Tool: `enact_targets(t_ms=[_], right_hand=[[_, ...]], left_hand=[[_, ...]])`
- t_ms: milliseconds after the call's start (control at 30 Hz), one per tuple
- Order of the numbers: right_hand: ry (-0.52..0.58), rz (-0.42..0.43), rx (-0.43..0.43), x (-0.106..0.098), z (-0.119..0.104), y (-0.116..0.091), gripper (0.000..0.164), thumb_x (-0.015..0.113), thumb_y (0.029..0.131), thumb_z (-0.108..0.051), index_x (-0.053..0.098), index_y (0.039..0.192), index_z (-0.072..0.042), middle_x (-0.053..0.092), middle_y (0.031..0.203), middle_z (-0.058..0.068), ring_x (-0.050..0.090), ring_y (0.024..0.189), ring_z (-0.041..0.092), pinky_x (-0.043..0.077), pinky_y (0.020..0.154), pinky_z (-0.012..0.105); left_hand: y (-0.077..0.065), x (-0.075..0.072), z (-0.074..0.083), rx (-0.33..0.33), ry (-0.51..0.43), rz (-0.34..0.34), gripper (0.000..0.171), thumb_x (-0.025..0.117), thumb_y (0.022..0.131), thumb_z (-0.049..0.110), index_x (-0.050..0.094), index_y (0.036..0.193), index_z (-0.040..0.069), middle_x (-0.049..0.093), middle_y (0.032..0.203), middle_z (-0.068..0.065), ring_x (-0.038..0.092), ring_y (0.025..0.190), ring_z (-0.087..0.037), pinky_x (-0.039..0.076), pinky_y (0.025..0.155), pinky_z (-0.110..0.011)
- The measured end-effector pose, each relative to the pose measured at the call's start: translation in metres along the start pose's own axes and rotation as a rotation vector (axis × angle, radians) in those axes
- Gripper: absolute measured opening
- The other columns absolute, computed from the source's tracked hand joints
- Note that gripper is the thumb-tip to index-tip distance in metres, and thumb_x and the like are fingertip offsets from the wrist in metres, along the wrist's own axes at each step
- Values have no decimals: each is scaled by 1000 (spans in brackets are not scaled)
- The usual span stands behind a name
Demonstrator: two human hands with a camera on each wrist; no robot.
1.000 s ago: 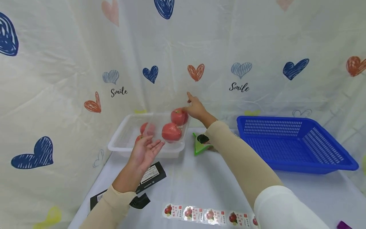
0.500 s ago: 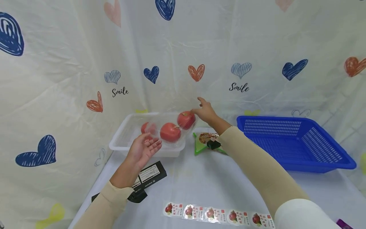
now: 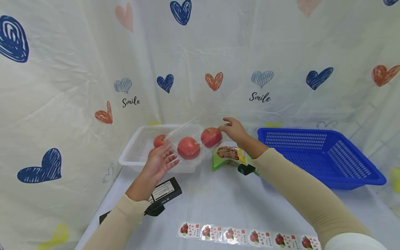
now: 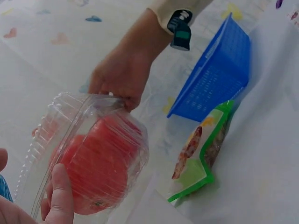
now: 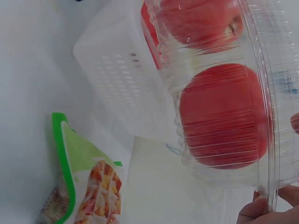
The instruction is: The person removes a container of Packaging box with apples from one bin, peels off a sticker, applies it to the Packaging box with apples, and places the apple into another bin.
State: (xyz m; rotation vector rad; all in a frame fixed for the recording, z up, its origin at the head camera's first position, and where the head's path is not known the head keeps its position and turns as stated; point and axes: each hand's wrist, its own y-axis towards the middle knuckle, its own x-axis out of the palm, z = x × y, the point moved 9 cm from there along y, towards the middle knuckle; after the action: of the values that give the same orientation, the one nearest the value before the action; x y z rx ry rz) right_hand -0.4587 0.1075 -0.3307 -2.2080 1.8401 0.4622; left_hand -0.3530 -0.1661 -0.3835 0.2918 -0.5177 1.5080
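Both hands hold up a clear plastic clamshell box [image 3: 201, 154] with two red apples [image 3: 188, 148] inside, over the right part of the white basket [image 3: 128, 162]. My left hand [image 3: 157, 163] holds its left end, fingers against the side below the rim in the left wrist view. At the other end my right hand [image 3: 234, 131] pinches the rim between thumb and fingers [image 5: 254, 210], as the right wrist view shows. Behind the left hand, more red apples [image 3: 158, 140] sit in the white basket, partly hidden.
A green-edged food pouch [image 3: 229, 158] lies right of the white basket. Further right stands a blue basket [image 3: 312, 176]. A black box [image 3: 170, 190] lies under the left forearm, and a strip of apple stickers [image 3: 239, 236] runs along the front. A heart-print curtain [image 3: 212, 52] hangs behind.
The clamshell with its two apples has moved right, partly off the white basket. My right hand has gone right and lower with it, uncovering the food pouch. My left hand has shifted little.
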Motion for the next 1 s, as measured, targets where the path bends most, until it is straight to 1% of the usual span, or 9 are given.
enact_targets(t_ms=[167,300,400,500,567,667,767,900,1000], right_hand=[[6,3,69,-8,7,-18,74,64,90,-25,27,153,-10,29,153,19,30,138,36,30,109,54],[-9,18,117,-15,10,-31,78,66,90,-27,24,154,-12,29,153,18,29,139,37,29,110,54],[-2,19,132,-18,11,-40,80,66,90,-25,22,155,-11,29,153,19,30,138,37,30,110,52],[25,22,155,-21,13,-48,79,67,91,-24,22,155,-11,31,151,19,34,136,36,32,109,50],[45,26,171,-23,15,-53,80,68,91,-23,22,155,-12,32,150,19,35,134,36,33,109,49],[67,26,181,-26,17,-59,80,68,91,-23,22,155,-11,34,148,19,35,133,36,35,107,49],[97,6,168,-27,19,-66,80,67,91,-22,20,154,-8,32,148,20,34,133,36,36,106,50],[127,-38,162,-26,24,-76,80,65,93,-23,17,154,-5,27,151,21,32,135,37,37,105,51],[143,-53,181,-27,30,-87,80,65,93,-24,16,155,-6,25,152,20,31,136,36,37,105,51]], left_hand=[[9,3,-7,-3,58,0,33,66,94,24,47,118,10,49,100,-8,51,93,-27,55,84,-40],[14,5,-11,-12,111,5,41,69,92,30,47,121,10,48,103,-9,51,93,-26,54,84,-41],[16,6,-13,-22,155,10,45,69,91,35,48,123,11,49,105,-9,51,94,-27,55,84,-40],[20,9,-14,-29,198,7,45,67,93,33,48,125,9,50,105,-8,52,93,-27,55,81,-39],[22,10,-12,-31,227,6,48,67,93,31,45,129,9,51,105,-7,51,91,-25,56,79,-37],[25,12,-10,-33,264,9,56,68,93,28,40,138,8,51,104,-6,51,86,-22,56,75,-34],[26,13,-8,-44,274,20,63,71,91,27,38,142,9,52,102,-5,52,80,-18,57,72,-32],[25,15,-10,-62,279,17,62,71,90,28,42,142,10,54,103,-5,53,79,-17,56,71,-29],[23,18,-13,-70,290,-2,64,71,91,30,42,144,11,55,111,-7,54,83,-19,55,73,-29]])
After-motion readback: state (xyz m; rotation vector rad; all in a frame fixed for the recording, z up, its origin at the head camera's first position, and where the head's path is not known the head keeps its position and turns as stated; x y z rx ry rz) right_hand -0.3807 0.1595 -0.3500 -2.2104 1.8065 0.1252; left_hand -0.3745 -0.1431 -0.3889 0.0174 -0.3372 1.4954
